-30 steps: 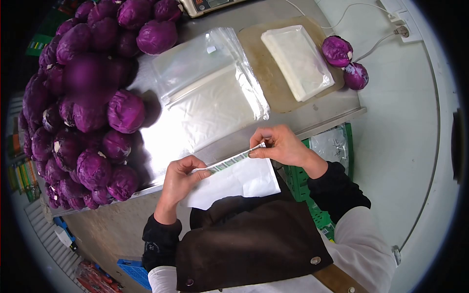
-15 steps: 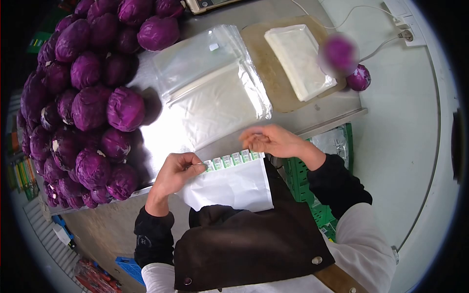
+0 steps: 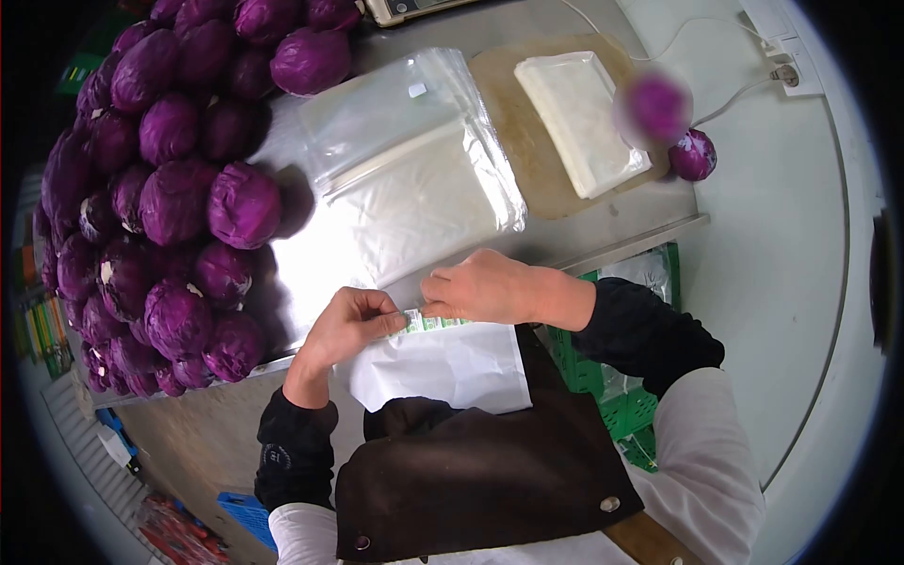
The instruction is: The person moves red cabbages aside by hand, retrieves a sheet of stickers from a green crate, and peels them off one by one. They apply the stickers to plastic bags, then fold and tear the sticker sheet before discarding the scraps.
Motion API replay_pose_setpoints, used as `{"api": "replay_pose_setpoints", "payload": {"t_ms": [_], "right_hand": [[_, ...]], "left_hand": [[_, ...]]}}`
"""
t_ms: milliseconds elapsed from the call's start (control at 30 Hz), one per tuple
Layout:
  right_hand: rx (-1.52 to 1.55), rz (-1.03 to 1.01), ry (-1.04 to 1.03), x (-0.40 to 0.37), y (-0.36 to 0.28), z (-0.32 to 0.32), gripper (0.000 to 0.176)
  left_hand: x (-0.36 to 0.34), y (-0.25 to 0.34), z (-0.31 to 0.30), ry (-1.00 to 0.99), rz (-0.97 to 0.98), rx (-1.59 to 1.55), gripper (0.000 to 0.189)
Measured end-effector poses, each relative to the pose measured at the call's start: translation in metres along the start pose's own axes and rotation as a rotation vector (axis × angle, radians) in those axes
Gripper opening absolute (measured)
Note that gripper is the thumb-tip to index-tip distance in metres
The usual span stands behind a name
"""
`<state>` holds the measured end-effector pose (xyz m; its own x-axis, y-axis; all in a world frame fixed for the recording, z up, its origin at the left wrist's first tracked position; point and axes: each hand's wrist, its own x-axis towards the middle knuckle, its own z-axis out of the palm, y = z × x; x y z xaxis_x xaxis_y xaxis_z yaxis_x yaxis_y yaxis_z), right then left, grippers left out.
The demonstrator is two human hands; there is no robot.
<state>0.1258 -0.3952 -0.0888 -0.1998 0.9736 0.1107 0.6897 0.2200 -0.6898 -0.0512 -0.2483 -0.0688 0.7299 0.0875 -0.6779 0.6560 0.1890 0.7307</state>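
Where the two hands meet, just off the front edge of the bench (image 3: 621,224), both grips are pressed together on a strip of labels (image 3: 443,322). Left hand (image 3: 353,320): thumb and forefinger pinch the strip's left end. Right hand (image 3: 480,287): fingertips closed on the strip just beside the left, knuckles up.

The strip runs along the top edge of a white sheet (image 3: 452,367), which hangs against the apron (image 3: 471,471).

Handling, as a judgement: light, thin, floppy, likely tacky on one face and easy to tear or curl. Best taken at an edge or corner with fingertips.

Look: a narrow row of small green-and-white rectangles, print too small to read.

Beyond, on the bench: clear bags (image 3: 414,179), a cutting board (image 3: 513,141), piled red cabbages (image 3: 179,198).
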Motion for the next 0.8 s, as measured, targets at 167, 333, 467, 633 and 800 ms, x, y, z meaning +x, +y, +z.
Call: {"api": "replay_pose_setpoints", "payload": {"t_ms": [167,333,467,633,800], "right_hand": [[-0.234,-0.097,0.114,-0.006,-0.001,0.011,0.024],[0.076,0.14,0.551,-0.005,0.001,-0.001,0.016],[0.33,0.862,0.709,-0.008,0.074,-0.01,0.019],[-0.103,0.902,0.261,0.008,0.118,0.006,0.033],[-0.222,1.054,0.197,0.009,0.112,-0.024,0.041]], "left_hand": [[0.02,-0.022,-0.005,0.133,-0.141,-0.26,0.026],[0.038,-0.051,-0.007,0.218,-0.296,-0.25,0.031],[0.035,-0.052,-0.025,0.272,0.061,0.102,0.02],[0.051,-0.016,-0.042,0.242,0.026,0.448,0.026],[0.08,-0.039,-0.05,0.304,0.213,0.848,0.029]]}}
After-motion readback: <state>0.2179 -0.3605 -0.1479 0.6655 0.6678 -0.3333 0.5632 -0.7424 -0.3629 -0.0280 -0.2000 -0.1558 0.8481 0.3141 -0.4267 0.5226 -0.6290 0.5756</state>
